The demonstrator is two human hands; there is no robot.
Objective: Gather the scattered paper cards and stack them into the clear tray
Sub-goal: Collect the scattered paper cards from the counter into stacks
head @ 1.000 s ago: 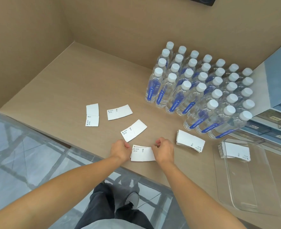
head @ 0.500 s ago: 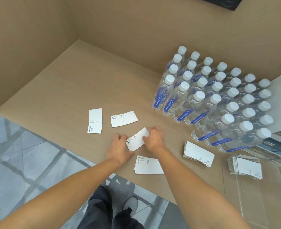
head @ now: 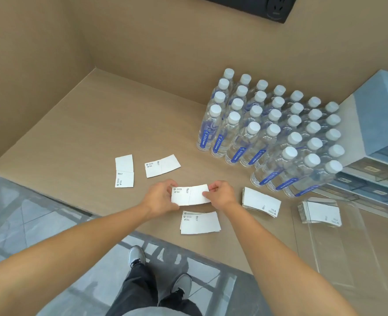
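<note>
A white paper card (head: 190, 195) is held level above the counter between both hands. My left hand (head: 160, 198) pinches its left end and my right hand (head: 221, 196) pinches its right end. Just below it a small pile of cards (head: 200, 222) lies near the counter's front edge. Two single cards lie farther left, one (head: 124, 171) upright and one (head: 162, 166) slanted. A thicker card stack (head: 260, 201) rests to the right of my right hand. The clear tray (head: 339, 242) at far right holds another card stack (head: 320, 212) in its far end.
A block of several water bottles (head: 270, 131) with white caps stands behind the cards. A blue-grey drawer unit (head: 380, 133) sits at the right edge. Brown walls enclose the counter at back and left. The floor and my shoes show below the front edge.
Both hands left the small pile at the front edge, reached forward to the slanted card behind it, and now hold that card lifted and turned level.
</note>
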